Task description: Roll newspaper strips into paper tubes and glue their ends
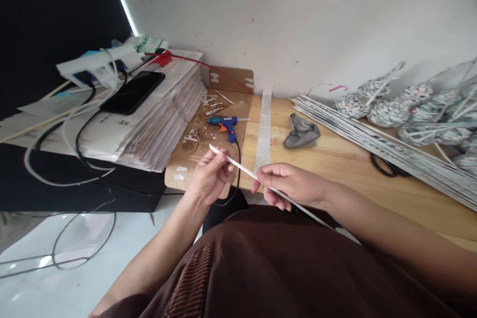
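Head view has us pinching a thin white stick (241,167) between both hands, fingers closed on it, above the near edge of the wooden table (335,159). Our left hand (213,173) grips near its tip, our right hand (288,184) farther down. Taking the glue gun (228,124) as landmark, the stick lies on its near side; scraps (214,109) (little pale curls, mostly) lie beside it; a grey cloth (301,131) sits to its right, with the bundle of long sticks (387,146) beyond; and a phone (133,92) tops the paper stack (164,114) to its left.
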Demonstrator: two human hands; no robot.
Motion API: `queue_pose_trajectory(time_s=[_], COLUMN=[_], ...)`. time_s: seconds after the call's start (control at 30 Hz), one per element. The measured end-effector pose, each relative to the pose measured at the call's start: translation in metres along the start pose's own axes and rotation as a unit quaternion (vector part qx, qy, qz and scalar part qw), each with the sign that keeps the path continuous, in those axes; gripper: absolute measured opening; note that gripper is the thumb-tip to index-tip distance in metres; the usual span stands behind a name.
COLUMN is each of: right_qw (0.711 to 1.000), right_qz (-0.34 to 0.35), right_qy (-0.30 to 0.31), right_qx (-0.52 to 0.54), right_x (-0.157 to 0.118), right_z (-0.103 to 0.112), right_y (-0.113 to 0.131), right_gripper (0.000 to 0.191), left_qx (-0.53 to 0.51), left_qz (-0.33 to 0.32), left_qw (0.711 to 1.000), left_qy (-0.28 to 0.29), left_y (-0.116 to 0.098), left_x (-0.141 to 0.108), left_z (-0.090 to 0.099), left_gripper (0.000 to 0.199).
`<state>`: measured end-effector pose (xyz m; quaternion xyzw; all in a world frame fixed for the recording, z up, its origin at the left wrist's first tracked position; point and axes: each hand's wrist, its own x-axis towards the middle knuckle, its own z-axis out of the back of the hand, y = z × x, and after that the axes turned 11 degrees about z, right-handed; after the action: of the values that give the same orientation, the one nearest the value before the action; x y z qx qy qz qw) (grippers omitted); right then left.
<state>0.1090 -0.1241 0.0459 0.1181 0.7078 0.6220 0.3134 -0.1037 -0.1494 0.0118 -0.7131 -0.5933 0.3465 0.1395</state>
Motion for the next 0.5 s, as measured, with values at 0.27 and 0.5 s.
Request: queue_pose_trajectory(time_s=[0.27, 0.5], right_qw=[0.944, 0.911], right_qz=[0.096, 0.122], right_qy=[-0.141, -0.198], right_qx=[-0.281, -0.340], right_x=[-0.021, -0.024], right_z=[0.011, 0.012], right_y=[-0.003, -0.006], right_gripper=[0.027, 0.029], left_qx=[-0.019, 0.078], left_qz=[-0.098, -0.072], left_qw=[0.991, 0.992], left_qy=[-0.091, -0.068], left_y=[-0.001, 0.018], left_x=[0.014, 0.007], left_z=[0.003, -0.005], left_gripper=[0.030, 0.037])
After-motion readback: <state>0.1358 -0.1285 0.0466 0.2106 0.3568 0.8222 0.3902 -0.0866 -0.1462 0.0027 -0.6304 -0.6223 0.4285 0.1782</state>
